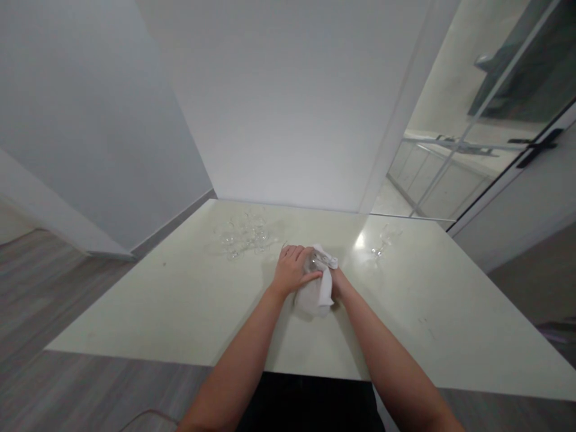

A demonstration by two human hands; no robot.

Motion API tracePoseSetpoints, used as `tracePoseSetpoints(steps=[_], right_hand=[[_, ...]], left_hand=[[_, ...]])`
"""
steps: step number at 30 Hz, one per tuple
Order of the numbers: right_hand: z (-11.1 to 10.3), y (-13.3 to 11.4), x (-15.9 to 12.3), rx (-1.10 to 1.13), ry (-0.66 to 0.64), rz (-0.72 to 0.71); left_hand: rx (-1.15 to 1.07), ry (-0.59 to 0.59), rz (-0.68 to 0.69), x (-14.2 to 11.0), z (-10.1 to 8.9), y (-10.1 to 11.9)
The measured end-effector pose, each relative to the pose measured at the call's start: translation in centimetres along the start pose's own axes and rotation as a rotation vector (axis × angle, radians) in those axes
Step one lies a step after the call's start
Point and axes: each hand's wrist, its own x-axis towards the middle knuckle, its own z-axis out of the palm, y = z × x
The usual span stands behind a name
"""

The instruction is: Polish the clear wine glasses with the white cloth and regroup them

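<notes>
Over the middle of the table (180,300), my left hand (291,269) is closed around a clear glass (313,259), its thumb reaching across the front. A white cloth (324,289) is bunched over the rim of this glass and hangs down in front of it. My right hand (337,281) is at the right side, mostly hidden behind the cloth, and appears to grip it against the glass. The stem and base of the glass, if any, are hidden by my left hand and the cloth.
Several clear glasses (245,235) stand close together at the back left of the table. One more clear glass (381,245) is at the back right, beside a bright reflection. A white wall (279,120) rises behind the table; a glass-paned door (477,132) is at the right.
</notes>
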Motion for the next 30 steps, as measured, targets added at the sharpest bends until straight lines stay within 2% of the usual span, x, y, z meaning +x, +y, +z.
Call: tracePoseSetpoints(steps=[2, 6, 9, 12, 15, 18, 20, 25, 30], right_hand=[[-0.3, -0.6, -0.3, -0.084, -0.005, -0.004], [-1.1, -1.9, -1.1, -0.39, -0.016, -0.273], [-1.2, -2.2, -1.5, -0.503, -0.029, -0.377], [-0.9, -1.8, -1.2, -0.36, 0.003, -0.34], [-0.5, -0.9, -0.6, -0.096, 0.072, -0.165], [-0.5, -0.1, -0.2, 0.055, 0.062, -0.054], [-0.8, 0.1, 0.0, 0.015, 0.049, -0.092], [-1.7, -0.2, 0.1, -0.221, 0.099, -0.263], [-1.2, -1.2, -0.5, -0.224, 0.122, -0.289]], left_hand=[[0.016, -0.019, 0.007, 0.0, 0.0, -0.2], [0.02, -0.11, -0.003, -0.1, 0.0, -0.5], [-0.003, -0.157, -0.04, -0.2, -0.2, -0.4], [-0.076, -0.109, -0.05, -0.2, -0.6, 0.0], [-0.134, -0.061, 0.001, -0.1, -1.0, 0.6], [-0.145, -0.026, 0.039, 0.0, -1.3, 0.9], [-0.141, -0.026, 0.046, 0.0, -1.3, 0.8], [-0.117, -0.122, 0.021, 0.1, -0.9, 0.5], [-0.079, -0.156, -0.008, 0.2, -0.9, 0.7]])
